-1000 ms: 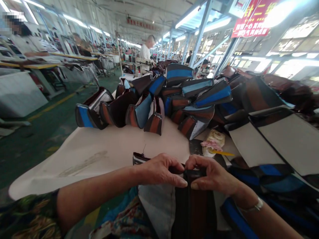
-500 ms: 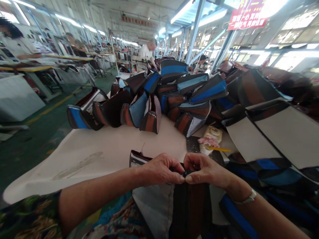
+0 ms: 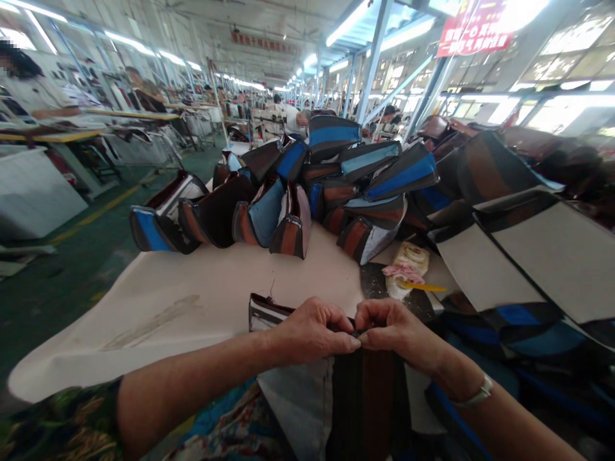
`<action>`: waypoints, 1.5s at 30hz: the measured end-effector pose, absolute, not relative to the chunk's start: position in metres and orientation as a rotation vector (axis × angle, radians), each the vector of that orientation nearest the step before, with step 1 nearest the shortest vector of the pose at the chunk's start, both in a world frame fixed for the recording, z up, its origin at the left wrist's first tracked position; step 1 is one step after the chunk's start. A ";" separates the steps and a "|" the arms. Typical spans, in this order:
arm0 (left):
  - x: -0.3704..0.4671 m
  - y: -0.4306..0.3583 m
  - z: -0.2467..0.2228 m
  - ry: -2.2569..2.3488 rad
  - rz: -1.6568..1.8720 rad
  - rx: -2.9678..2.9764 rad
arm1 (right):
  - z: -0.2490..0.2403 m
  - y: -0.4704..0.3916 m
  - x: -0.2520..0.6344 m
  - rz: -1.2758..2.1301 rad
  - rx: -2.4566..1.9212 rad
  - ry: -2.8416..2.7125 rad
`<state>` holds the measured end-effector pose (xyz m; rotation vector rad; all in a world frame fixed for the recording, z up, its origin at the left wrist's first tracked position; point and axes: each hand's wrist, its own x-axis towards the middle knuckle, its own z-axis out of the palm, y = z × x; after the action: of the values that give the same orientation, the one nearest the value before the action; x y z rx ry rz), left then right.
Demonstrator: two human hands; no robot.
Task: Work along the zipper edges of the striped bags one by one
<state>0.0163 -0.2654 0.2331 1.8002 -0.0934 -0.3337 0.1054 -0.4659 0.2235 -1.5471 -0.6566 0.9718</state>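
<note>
A bag panel piece (image 3: 348, 403), dark with a brown stripe and a grey side, hangs upright at the near edge of the table. My left hand (image 3: 319, 330) pinches its top edge between thumb and fingers. Right beside it, my right hand (image 3: 391, 330) pinches the same edge, the two thumb tips almost touching. The fingers cover the bit of edge between them. Behind my left wrist the piece's far rim shows, with a white strip and a loose thread.
Several half-made bags (image 3: 293, 221) with brown or blue stripes are heaped at the back of the pale table cover (image 3: 192, 307). A glue-stained container (image 3: 408, 262) with a yellow stick (image 3: 425, 287) stands right of centre. Pale flat pieces (image 3: 552, 256) lie stacked at right. Co-workers sit farther off.
Both hands stay pinched on the edge, with thumbs and fingertips shifted slightly. A person in the background has bent lower.
</note>
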 end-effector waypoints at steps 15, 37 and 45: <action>0.010 -0.260 0.230 -0.547 -0.062 2.051 | 0.229 -0.481 0.085 0.484 -1.733 -1.001; -0.003 -0.293 0.267 -0.650 -0.006 2.006 | 0.271 -0.519 0.101 0.665 -1.732 -1.259; 0.003 -0.245 0.323 -0.746 0.012 2.109 | 0.316 -0.492 0.092 0.493 -1.756 -1.420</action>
<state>0.0027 -0.2448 0.3231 2.1087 -0.7457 0.0122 0.0918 -0.4922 0.3156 -1.7565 -1.4201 0.4931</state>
